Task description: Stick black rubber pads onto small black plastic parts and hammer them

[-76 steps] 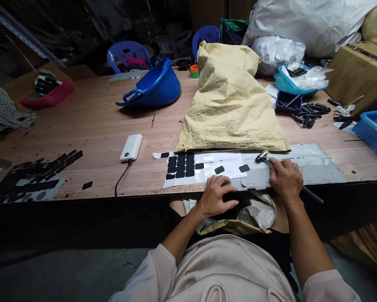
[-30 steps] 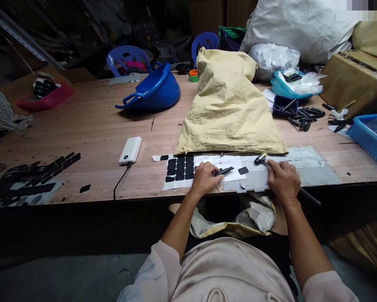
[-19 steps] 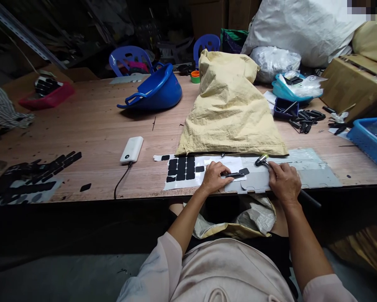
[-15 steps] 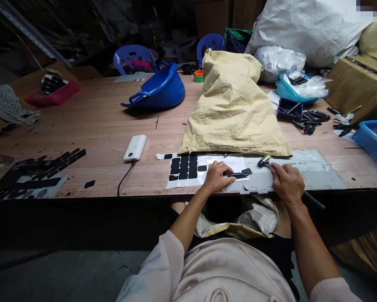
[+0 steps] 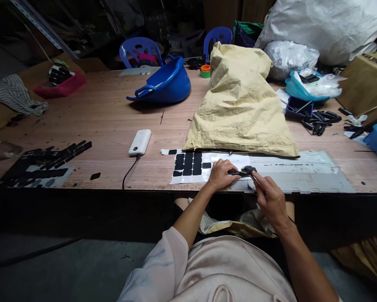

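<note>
Apparently, in the head view, work on one slim black rod-shaped piece (image 5: 237, 173) is under way and not finished: it lies at the counter's near edge, right of the middle, with the left hand (image 5: 222, 174) pinched on one end. The right hand (image 5: 271, 199) is clamped on a small hammer with a dark round head and metal shaft (image 5: 249, 169), its head at the piece's other end; whether it touches or hovers cannot be told. Farther along the right side, a loose heap of similar-looking black pieces (image 5: 322, 119) lies beside a dark blue plastic box (image 5: 297, 114), though which are done and which are waiting does not show. Left of the hands, black rounded squares (image 5: 188, 163) fill part of a glossy white sheet (image 5: 180, 180), so plenty seem unused. A large beige woven sack (image 5: 238, 109) leaves little room toward the far edge. A flat grey sheet (image 5: 326, 183) runs along the near edge to the right; a white power bank (image 5: 140, 141) and dark strips by the near left corner (image 5: 37, 173) sit clear of the hands.
</note>
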{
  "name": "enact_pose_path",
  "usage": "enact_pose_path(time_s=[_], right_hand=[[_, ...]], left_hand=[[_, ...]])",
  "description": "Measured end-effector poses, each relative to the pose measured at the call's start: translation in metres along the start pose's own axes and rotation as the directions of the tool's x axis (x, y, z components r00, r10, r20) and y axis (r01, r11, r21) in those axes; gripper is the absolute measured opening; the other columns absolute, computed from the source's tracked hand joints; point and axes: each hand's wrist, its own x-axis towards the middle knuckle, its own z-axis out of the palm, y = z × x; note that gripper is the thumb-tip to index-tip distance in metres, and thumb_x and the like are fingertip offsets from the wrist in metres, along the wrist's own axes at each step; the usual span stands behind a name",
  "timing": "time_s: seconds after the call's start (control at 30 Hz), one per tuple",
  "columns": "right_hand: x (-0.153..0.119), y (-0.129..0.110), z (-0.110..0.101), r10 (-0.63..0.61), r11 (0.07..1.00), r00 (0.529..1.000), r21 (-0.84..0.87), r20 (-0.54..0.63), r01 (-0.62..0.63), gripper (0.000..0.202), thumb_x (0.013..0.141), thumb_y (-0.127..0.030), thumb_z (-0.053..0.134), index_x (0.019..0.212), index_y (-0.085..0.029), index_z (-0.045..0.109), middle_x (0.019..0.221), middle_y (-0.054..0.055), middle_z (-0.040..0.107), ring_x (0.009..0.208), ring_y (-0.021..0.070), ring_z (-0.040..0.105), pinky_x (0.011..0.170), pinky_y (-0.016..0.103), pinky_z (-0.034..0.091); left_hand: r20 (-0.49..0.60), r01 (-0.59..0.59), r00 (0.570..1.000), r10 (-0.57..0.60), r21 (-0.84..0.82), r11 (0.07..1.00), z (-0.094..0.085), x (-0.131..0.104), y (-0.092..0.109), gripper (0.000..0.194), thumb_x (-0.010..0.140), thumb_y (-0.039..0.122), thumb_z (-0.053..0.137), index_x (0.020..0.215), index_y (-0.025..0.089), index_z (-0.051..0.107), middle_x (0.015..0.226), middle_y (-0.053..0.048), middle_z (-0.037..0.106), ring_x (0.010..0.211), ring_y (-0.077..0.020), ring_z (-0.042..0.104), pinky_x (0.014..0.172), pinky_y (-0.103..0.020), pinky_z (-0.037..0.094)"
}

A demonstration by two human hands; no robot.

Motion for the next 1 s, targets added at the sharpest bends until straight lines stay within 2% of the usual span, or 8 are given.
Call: enact_pose_path(time_s=[0.1,0.27,0.43,0.6,0.7,0.8,0.87,1.0], right_hand=[[-0.004,-0.005,0.004,-0.035,0.999,0.999,-0.043,-0.036,0.033,0.042,0.106,-0.024,0.047,0.142,-0.029,0.067,0.093,0.004,0.067,0.081,0.0157,0.065,0.074,0.027,0.05],[-0.006,-0.006,0.008,-0.03,0.992,0.998,-0.123,0.058,0.037,0.046,0.104,-0.021,0.045,0.143,-0.03,0.067,0.094,0.004,0.067,0.081,0.0163,0.065,0.069,0.026,0.048],[-0.004,-0.003,0.003,-0.001,0.996,0.999,-0.091,-0.051,-0.004,0.047,0.104,-0.022,0.046,0.146,-0.031,0.066,0.093,0.005,0.067,0.084,0.0176,0.066,0.077,0.029,0.052],[-0.007,-0.002,0.003,0.014,0.993,1.0,-0.12,0.028,-0.01,0.047,0.103,-0.023,0.046,0.144,-0.032,0.067,0.094,0.005,0.067,0.08,0.0168,0.063,0.071,0.027,0.049],[-0.002,0.0,-0.002,0.034,0.993,0.998,-0.114,-0.046,-0.039,0.042,0.104,-0.027,0.046,0.14,-0.029,0.069,0.094,0.005,0.067,0.082,0.0172,0.064,0.076,0.028,0.049],[0.008,0.011,-0.013,0.071,0.981,0.983,-0.164,-0.172,-0.1,0.041,0.104,-0.031,0.049,0.139,-0.026,0.07,0.095,0.007,0.068,0.084,0.0186,0.064,0.079,0.03,0.048],[0.015,0.027,-0.021,0.107,0.956,0.971,-0.246,-0.214,-0.16,0.041,0.102,-0.032,0.051,0.137,-0.026,0.071,0.096,0.007,0.068,0.085,0.0193,0.061,0.077,0.031,0.045],[0.023,0.066,-0.029,0.127,0.889,0.973,-0.413,-0.192,-0.197,0.035,0.098,-0.028,0.054,0.123,-0.026,0.078,0.092,0.008,0.065,0.083,0.0204,0.052,0.074,0.033,0.037]], left_hand=[[0.005,-0.008,1.0,0.008,-0.004,1.0,0.0,0.0,0.0,0.017,0.083,0.036,0.086,0.095,0.026,0.082,0.094,-0.003,0.072,0.1,-0.0251,0.059,0.096,-0.041,0.045],[-0.006,-0.006,1.0,0.005,-0.005,1.0,0.0,0.0,0.001,0.013,0.085,0.035,0.085,0.094,0.026,0.081,0.094,-0.003,0.073,0.1,-0.0251,0.06,0.098,-0.041,0.045],[-0.002,-0.01,1.0,0.01,-0.006,1.0,0.001,0.0,0.001,0.014,0.084,0.036,0.085,0.093,0.026,0.081,0.093,-0.003,0.072,0.099,-0.0247,0.059,0.097,-0.041,0.044],[-0.015,-0.009,1.0,0.009,-0.006,1.0,0.002,0.0,0.0,0.013,0.084,0.036,0.085,0.091,0.026,0.081,0.093,-0.003,0.072,0.099,-0.0245,0.058,0.097,-0.04,0.044],[-0.006,-0.01,1.0,0.01,-0.01,1.0,0.002,0.0,-0.001,0.014,0.084,0.036,0.085,0.093,0.025,0.081,0.093,-0.003,0.072,0.099,-0.0243,0.059,0.097,-0.04,0.043],[0.01,-0.003,1.0,0.004,-0.025,1.0,0.001,-0.001,-0.003,0.014,0.086,0.034,0.083,0.097,0.025,0.08,0.095,-0.002,0.072,0.101,-0.0242,0.059,0.097,-0.039,0.044],[0.004,0.002,1.0,-0.002,-0.049,0.999,0.0,-0.001,-0.004,0.013,0.088,0.032,0.081,0.099,0.026,0.079,0.097,-0.002,0.072,0.101,-0.0238,0.059,0.096,-0.038,0.044],[-0.041,0.003,0.999,-0.008,-0.111,0.994,-0.003,-0.002,-0.006,0.014,0.088,0.027,0.078,0.102,0.026,0.077,0.101,-0.002,0.072,0.103,-0.0235,0.06,0.097,-0.037,0.045]])
